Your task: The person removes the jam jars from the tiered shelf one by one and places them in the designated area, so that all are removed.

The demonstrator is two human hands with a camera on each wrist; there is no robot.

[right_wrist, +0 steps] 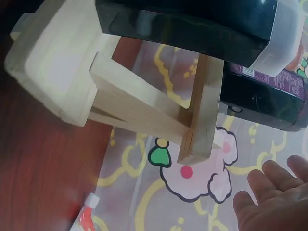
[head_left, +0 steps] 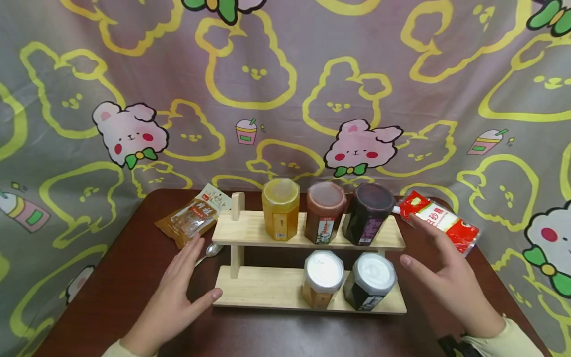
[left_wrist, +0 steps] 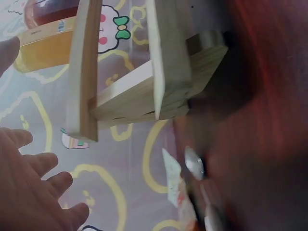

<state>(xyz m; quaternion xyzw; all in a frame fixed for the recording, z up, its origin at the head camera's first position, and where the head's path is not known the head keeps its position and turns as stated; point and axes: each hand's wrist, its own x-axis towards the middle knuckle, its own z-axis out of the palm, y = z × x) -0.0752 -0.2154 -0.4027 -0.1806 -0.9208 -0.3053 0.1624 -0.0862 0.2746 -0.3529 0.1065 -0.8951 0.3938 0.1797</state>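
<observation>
From where I stand, the wooden rack (head_left: pixel 258 291) sits in the middle of the table (head_left: pixel 250 334), its long axis running left to right and its lower shelf nearer than the raised upper one. Along the upper shelf stand a yellow jar (head_left: pixel 280 218), a red-brown jar (head_left: pixel 324 218) and a dark jar (head_left: pixel 368 215), upright, with labels turned to the near side. On the right half of the lower shelf stand an amber jar (head_left: pixel 323 280) and a black jar (head_left: pixel 371 280), both with whitish lids.

The left hand (head_left: pixel 171 297) is by the rack's left end, the right hand (head_left: pixel 450 280) by its right; both have fingers extended, thumbs spread away, and hold nothing. I can't tell whether the left thumb touches the rack.

Far left lie a brown packet (head_left: pixel 189 223) and a spoon (head_left: pixel 213 249); far right, a red-and-white bag (head_left: pixel 446 220).

Only the head view takes in all five jars. The left wrist view shows a side plank (left_wrist: pixel 126 96) end-on, joining the shelves; the right wrist view bares the black jar's outer side.
</observation>
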